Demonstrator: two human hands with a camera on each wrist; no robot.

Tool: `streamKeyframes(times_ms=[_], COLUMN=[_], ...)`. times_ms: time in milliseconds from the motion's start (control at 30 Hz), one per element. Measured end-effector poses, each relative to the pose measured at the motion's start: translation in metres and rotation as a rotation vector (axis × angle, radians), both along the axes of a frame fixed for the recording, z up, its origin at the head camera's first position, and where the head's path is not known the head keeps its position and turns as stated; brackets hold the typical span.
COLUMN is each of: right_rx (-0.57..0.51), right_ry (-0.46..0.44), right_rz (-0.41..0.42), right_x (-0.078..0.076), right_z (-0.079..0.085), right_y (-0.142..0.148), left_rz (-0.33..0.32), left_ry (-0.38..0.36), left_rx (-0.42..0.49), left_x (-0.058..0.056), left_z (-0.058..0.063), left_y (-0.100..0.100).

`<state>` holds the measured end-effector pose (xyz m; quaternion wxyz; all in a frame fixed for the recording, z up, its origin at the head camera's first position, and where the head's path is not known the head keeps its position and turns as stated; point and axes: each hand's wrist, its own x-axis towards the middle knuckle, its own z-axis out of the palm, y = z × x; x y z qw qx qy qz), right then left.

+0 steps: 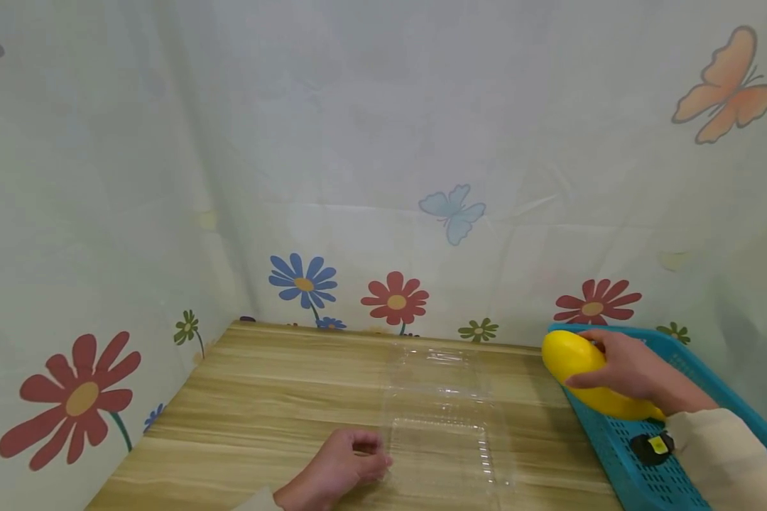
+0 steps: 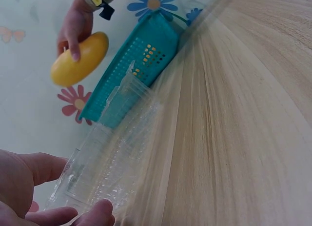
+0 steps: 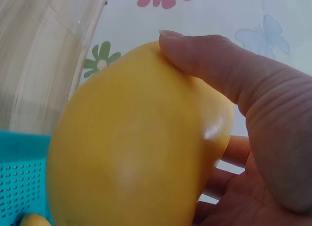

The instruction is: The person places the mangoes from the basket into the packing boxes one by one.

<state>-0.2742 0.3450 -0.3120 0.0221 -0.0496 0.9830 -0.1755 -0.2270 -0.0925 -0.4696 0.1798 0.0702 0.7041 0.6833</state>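
Note:
My right hand (image 1: 629, 369) grips a large, smooth yellow mango-shaped fruit (image 1: 569, 355) above the far end of a teal basket (image 1: 588, 426). In the right wrist view the thumb (image 3: 209, 57) presses on the top of the fruit, while the other fingers curl behind its side. A clear plastic clamshell box (image 1: 444, 440) lies on the table with its lid laid open toward the wall. Beside the box's left edge is my left hand (image 1: 341, 465), fingertips right at the rim. In the left wrist view, its thumb and fingers stand apart near that edge.
The teal basket has perforated sides and stands at the table's right. Something yellow (image 3: 35, 220) shows inside it in the right wrist view. A flower-printed curtain (image 1: 358, 142) rises behind the wooden table (image 1: 281, 397) and along its left side.

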Motion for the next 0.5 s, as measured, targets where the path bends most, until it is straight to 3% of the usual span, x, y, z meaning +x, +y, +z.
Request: streamKeyframes(times_ms=[500], right_rx=[-0.043], right_ry=[-0.008], right_rz=[0.050], right_x=[-0.002], right_z=[-0.006], right_y=[-0.029], left_rz=[0.012], left_ry=[-0.004], left_rx=[0.006], left_x=[-0.001], left_z=[-0.002], left_y=[0.002])
